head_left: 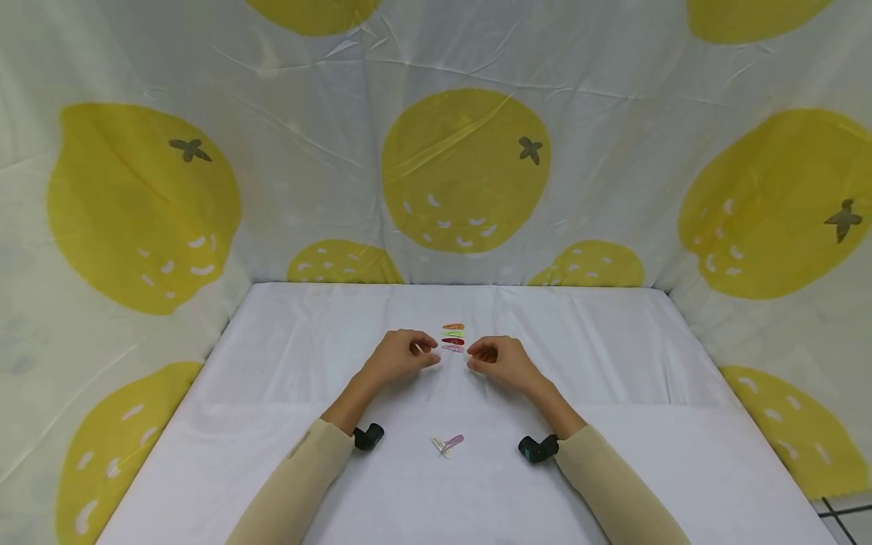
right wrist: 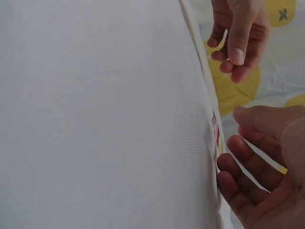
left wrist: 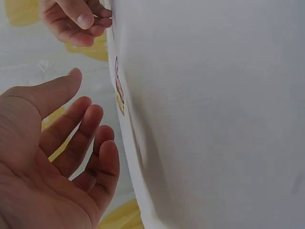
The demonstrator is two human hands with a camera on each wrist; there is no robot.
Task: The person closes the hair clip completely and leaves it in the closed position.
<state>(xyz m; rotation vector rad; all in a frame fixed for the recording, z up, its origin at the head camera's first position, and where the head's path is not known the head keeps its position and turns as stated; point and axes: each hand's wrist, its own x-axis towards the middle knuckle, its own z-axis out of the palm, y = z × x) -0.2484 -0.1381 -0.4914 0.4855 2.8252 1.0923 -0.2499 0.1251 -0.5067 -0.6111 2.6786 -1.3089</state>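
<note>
Several snap hair clips lie in a column at the far middle of the white table: an orange clip (head_left: 453,327), a yellow-green clip (head_left: 453,334), a red clip (head_left: 453,341) and a pink clip (head_left: 453,349). Just left of the column is my left hand (head_left: 403,354), its fingers loosely bent and holding nothing. My right hand (head_left: 506,362) mirrors it on the right side, also holding nothing. In the left wrist view, thumb and fingers of the left hand (left wrist: 62,152) stand apart. The right wrist view shows the same for the right hand (right wrist: 267,162).
Closer to me, a purple clip (head_left: 453,440) and pale clips (head_left: 438,444) lie in a small overlapping pile between my forearms. The white-covered table (head_left: 613,484) meets a lemon-print curtain (head_left: 327,182) at the back and sides.
</note>
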